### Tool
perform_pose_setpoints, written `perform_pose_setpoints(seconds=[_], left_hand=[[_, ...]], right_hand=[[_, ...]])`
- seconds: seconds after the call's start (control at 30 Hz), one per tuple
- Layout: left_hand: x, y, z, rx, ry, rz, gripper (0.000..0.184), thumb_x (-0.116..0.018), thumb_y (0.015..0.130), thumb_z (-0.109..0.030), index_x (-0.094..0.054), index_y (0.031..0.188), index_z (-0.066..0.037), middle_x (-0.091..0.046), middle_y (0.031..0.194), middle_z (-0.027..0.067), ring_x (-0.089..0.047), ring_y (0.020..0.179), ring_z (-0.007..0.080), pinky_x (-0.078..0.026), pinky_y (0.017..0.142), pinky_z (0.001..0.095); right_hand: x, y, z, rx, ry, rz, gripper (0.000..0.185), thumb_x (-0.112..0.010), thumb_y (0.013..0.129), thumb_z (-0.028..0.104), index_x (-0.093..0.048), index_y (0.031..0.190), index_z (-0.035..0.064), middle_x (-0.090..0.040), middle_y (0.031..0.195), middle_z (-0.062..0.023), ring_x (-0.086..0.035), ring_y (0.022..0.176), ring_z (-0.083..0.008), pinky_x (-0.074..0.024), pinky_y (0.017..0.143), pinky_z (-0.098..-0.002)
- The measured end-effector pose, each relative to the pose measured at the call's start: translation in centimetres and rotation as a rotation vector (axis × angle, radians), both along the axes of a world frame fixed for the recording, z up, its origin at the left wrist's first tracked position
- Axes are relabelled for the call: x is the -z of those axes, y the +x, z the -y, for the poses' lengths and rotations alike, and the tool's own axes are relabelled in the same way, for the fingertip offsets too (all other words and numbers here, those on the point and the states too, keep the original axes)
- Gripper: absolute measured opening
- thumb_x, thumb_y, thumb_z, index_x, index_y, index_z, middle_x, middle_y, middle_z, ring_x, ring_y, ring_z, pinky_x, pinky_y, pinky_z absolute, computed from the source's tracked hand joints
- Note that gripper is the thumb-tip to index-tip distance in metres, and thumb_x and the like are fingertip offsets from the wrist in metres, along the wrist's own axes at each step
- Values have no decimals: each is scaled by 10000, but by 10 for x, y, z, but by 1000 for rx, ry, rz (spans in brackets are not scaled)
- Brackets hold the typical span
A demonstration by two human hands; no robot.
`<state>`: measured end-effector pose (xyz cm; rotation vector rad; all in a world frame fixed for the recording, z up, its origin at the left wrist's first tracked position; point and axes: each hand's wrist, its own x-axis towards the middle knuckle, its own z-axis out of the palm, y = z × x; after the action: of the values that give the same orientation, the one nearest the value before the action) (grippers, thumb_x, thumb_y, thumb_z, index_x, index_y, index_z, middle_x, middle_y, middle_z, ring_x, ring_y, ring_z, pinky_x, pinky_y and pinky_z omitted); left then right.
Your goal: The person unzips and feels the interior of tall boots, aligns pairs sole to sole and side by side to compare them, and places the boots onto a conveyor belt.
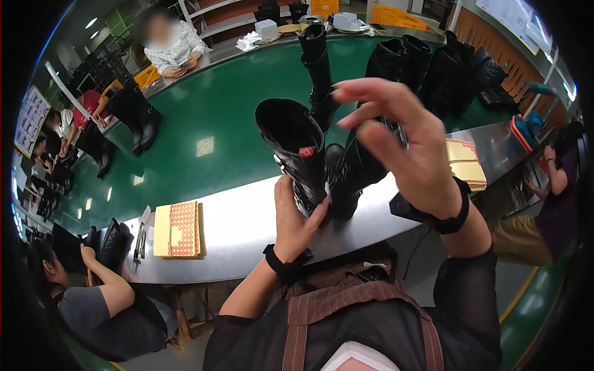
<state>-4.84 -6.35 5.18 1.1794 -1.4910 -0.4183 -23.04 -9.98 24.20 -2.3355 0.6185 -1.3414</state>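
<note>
Clasps a tall black boot (291, 133) at the center of the frame with the left hand (294, 216), fingers on one side of the shaft and thumb on the other. Has the boot roughly upright over the bench (238, 216), open top facing up, with a red tag (306, 151) near the rim. Raises the right hand (402, 142) right of center, slightly blurred, with fingers spread and bent, overlapping in view the second boot (359, 164) just beside the first. Wears a dark wristband (281, 263) at the left wrist and a striped brown apron (356, 300) at the bottom of the frame.

Beyond the held boot, on the green surface (204, 99), at upper center: a buckled boot (318, 74), standing. At upper right: a row of black boots (442, 68). At left: a pair of boots (139, 120). On the metal strip, lower left: a bundle of yellow sheets (176, 229) with red round stickers, next to slim dark tools (141, 241), too small to tell exactly. Right of the raised hand: another yellow bundle (465, 162). At upper left, across the bench: a person in a patterned top (173, 49), holding a phone (183, 63). At lower left: a person in gray (105, 303), near dark boots (114, 244).
</note>
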Motion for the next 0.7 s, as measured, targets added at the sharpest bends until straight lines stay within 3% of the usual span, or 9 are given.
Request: perform_pose_setpoints(seconds=[0.1,0.17,0.23,0.3,0.37,0.43,0.5,0.63,0.7], left_hand=[[-8,0,-4,-11,96,-2,588,-704,732,-75,-433,1243,30,-470,1170,195,-470,1101,350,-385,963,400],[-13,2,-7,29,150,-115,540,-673,741,-80,-453,1222,32,-477,1178,201,-461,1115,352,-391,953,408],[-15,6,-12,-90,65,192,544,-665,752,-108,-449,1232,29,-490,1168,202,-448,1134,347,-389,954,419],[-14,4,-16,-137,61,219,536,-651,760,-119,-452,1238,21,-474,1185,215,-440,1143,345,-380,966,422],[-7,4,-16,47,207,-160,543,-659,752,-119,-453,1235,20,-438,1222,226,-444,1134,338,-379,962,427],[-8,5,-23,129,277,-216,907,-740,714,-220,-250,1437,23,-365,1357,247,-384,1261,365,-323,1064,411],[-13,0,-23,79,145,-91,1130,-839,627,-307,-164,1472,18,-337,1386,256,-345,1306,395,-276,1107,440],[-28,13,-22,-326,82,-126,986,-838,627,-305,-313,1422,-47,-461,1321,181,-448,1188,388,-354,1033,456],[-25,35,-15,-364,102,-43,913,-834,636,-312,-377,1381,-49,-499,1274,165,-463,1164,378,-374,1012,444]], right_hand=[[31,-51,10,14,56,278,529,-625,865,175,-437,1346,63,-533,1231,-114,-543,1103,-163,-442,885,-327],[68,-89,16,9,313,289,713,-654,769,181,-350,1402,56,-465,1307,-132,-474,1188,-194,-401,958,-342],[114,-90,12,38,611,123,852,-696,703,189,-290,1434,31,-435,1339,-140,-471,1188,-227,-391,988,-367],[193,-94,15,42,817,-225,918,-713,688,176,-244,1462,27,-433,1346,-148,-468,1200,-273,-383,1008,-390],[195,-64,11,-113,918,-318,895,-766,688,207,-296,1420,-6,-432,1367,-166,-417,1280,-281,-366,1033,-363],[199,-29,0,-231,960,-137,899,-758,704,186,-271,1432,-19,-433,1372,-188,-424,1284,-281,-346,1054,-341],[204,-9,5,-240,567,-302,926,-764,704,168,-241,1442,-29,-438,1373,-202,-435,1279,-288,-339,1067,-356],[194,9,-9,-353,723,-440,1005,-775,702,206,-172,1475,-13,-427,1370,-251,-474,1248,-362,-398,1026,-399],[188,5,0,-326,670,-410,888,-757,720,136,-279,1457,4,-558,1247,-240,-529,1202,-350,-423,996,-394]])
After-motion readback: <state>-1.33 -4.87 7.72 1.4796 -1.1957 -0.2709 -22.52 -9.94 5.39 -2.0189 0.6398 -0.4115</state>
